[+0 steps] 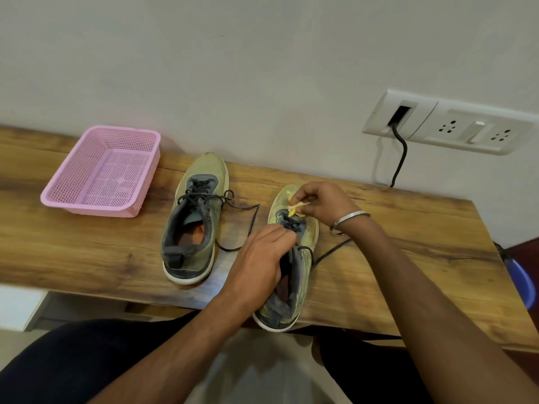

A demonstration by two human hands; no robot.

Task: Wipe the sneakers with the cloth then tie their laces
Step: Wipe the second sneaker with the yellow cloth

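Nearest the camera, the left hand (259, 258) curls over the collar of the right-hand sneaker (291, 275), its grip holding the shoe steady on the desk (87, 252) near the front edge. At about twelve o'clock from it, the right hand (320, 205) pinches a small bunched yellow cloth (296, 209) against the toe end of the lacing. The shoe's dark lace (329, 252) trails loose toward three o'clock. At nine o'clock stands the other sneaker (194, 225), well apart, its lace (242, 220) also untied and looping across the wood. Further out at ten o'clock sits a pink basket (102, 170).

Wiping looks to be under way on one shoe; whether the other has been wiped I cannot tell, and both pairs of laces remain to be tied. Most of the cloth is hidden inside the fingers, and the left hand covers the shoe's tongue.
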